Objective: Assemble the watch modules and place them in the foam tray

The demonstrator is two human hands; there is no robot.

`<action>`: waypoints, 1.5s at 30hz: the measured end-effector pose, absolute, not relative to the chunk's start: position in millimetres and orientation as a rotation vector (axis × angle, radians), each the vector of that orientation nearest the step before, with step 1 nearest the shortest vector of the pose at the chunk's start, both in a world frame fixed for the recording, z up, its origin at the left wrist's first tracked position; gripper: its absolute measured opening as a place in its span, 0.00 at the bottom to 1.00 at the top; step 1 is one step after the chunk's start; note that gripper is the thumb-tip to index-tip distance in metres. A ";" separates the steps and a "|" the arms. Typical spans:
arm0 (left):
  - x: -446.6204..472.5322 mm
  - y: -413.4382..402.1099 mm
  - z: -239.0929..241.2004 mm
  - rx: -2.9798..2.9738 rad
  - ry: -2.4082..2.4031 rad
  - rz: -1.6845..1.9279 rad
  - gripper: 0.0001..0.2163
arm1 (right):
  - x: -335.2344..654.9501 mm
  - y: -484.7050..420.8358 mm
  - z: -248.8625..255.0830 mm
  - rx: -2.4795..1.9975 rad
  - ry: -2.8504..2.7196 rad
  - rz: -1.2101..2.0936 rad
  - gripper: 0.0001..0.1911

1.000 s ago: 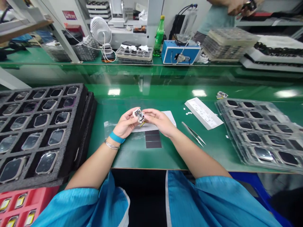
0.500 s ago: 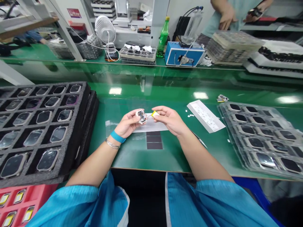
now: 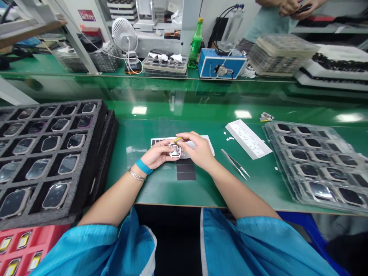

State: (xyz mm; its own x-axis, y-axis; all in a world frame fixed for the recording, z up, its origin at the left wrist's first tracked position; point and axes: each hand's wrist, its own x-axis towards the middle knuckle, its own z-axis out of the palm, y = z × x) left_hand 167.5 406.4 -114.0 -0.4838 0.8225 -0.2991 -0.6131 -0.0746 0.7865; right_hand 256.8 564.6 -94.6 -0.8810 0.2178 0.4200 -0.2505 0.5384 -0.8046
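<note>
Green workbench with a small white device held above it

Between the person's two hands, over the middle of the bench, the device turns its exposed inner side up toward the head camera. It is too small and too covered by fingers for its long axis to be told. At its upper edge sits a yellow-edged piece, a thin strip in this view, its long axis slanting from lower left to upper right.

The left hand has thumb and fingers closed on the device's left side. The right hand pinches the yellow-edged piece; whether its fingertips also press the device cannot be told.

Behind the hands lies a white strip, partly covered by them, and just nearer the person are dark rectangles. Tweezers rest to the right, tips toward the person and rightward, near a white tray of tiny pale bits.

Further out, a clear tray stack bears watch-like units on the right, and a foam tray holds similar ones on the left. Across the bench stand a fan, a green bottle and a blue box.
</note>
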 end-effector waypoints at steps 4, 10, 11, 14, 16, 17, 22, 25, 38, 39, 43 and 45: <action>170.5 410.7 -111.5 0.258 1.232 1.760 0.11 | 253.8 560.4 -99.3 0.033 -2.318 1.259 0.10; 151.4 403.8 -103.7 0.063 1.385 2.012 0.06 | 222.8 560.5 -104.2 -0.140 -2.218 1.583 0.12; 145.6 400.9 -103.4 0.001 1.406 2.087 0.05 | 216.9 558.6 -103.8 -0.147 -2.279 1.570 0.10; 130.9 393.5 -106.0 -0.139 1.451 2.199 0.03 | 204.8 544.7 -104.9 -0.046 -2.617 1.366 0.04; 126.7 391.6 -109.0 -0.178 1.467 2.194 0.04 | 201.8 531.8 -109.4 0.021 -2.770 1.169 0.07; 126.3 391.7 -110.2 -0.183 1.470 2.184 0.04 | 201.4 525.9 -112.6 0.031 -2.804 1.074 0.07; 131.3 396.1 -111.1 -0.175 1.476 2.175 0.04 | 202.3 515.5 -127.5 -0.012 -2.829 0.872 0.05; 133.3 397.5 -108.9 -0.174 1.477 2.189 0.04 | 199.9 518.1 -130.9 -0.092 -2.819 0.928 0.03; 136.2 399.6 -110.1 -0.114 1.561 2.171 0.04 | 221.4 533.5 -120.5 0.204 -2.485 1.100 0.04; 137.0 400.4 -110.6 -0.095 1.586 2.170 0.04 | 226.4 537.0 -118.8 0.218 -2.414 1.071 0.04; 140.3 402.8 -111.9 -0.002 1.646 2.176 0.07 | 227.4 542.8 -121.9 0.002 -2.415 1.053 0.03; 141.0 403.1 -111.6 -0.017 1.619 2.170 0.08 | 218.9 539.1 -127.5 -0.117 -2.546 1.059 0.02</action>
